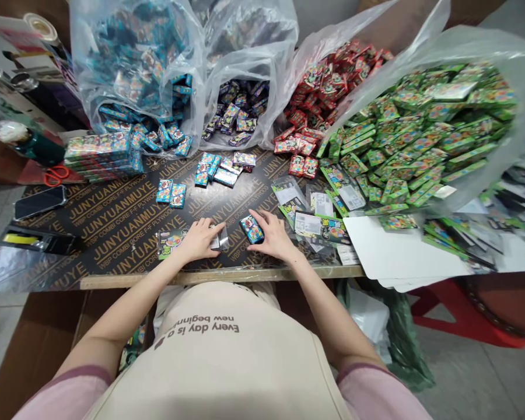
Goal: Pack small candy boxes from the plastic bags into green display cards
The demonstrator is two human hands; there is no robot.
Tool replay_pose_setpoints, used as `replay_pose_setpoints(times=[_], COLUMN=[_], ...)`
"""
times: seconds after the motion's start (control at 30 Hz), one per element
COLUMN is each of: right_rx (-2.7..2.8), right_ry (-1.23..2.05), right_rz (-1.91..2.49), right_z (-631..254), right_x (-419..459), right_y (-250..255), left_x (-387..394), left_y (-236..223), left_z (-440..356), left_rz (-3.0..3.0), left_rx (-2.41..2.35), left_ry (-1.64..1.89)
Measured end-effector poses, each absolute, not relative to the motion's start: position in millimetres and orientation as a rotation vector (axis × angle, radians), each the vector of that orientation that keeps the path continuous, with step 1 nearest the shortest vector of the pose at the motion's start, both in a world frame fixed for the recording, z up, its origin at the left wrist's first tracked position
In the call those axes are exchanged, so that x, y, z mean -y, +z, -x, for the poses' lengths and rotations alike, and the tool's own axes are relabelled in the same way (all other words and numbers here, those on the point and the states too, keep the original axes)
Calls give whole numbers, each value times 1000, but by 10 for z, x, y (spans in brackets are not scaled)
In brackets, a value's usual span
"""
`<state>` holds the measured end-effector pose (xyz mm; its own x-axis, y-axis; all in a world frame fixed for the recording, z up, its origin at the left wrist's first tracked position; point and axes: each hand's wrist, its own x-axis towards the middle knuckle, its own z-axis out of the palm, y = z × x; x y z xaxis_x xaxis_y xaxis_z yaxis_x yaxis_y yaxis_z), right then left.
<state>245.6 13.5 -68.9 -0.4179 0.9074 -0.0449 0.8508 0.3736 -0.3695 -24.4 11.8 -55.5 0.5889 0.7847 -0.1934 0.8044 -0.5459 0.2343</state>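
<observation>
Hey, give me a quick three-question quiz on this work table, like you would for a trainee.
1. True or false: the right hand is touching a small blue box.

2. Multiple choice: along the back, what colour are most packets bagged between the blue packets and the red packets?
A) green
B) purple
C) orange

3. Fill in the blank: the phone lies nearer the ____ than the other hand.

Key: 1. True; 2. B; 3. left hand
</observation>
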Motion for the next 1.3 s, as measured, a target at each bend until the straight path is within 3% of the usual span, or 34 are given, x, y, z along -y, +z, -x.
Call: replay_pose_setpoints(times=[0.23,0.5,0.73,1.0,1.3], right_rx=[2404,2440,2533,2604,2197], right_ry=[819,590,804,780,758], right_rz=[1175,1085,804,868,1164], right_z=[-2547,-2037,-1939,-1887,-1837], right_x=[-347,-243,-226,-311,-102], right_y=[-880,-705,-724,-603,-739], left_x=[-133,-62,-98,-53,-122], left_y=[-569,-622,-585,-567,-647], left_z=[325,299,392,369,361], left_rz=[-2414,-2243,-2234,-2219,-2175], left_rx=[-1347,-1322,-1234,-1119,-1264], left_ry=[-10,345,423,376,525])
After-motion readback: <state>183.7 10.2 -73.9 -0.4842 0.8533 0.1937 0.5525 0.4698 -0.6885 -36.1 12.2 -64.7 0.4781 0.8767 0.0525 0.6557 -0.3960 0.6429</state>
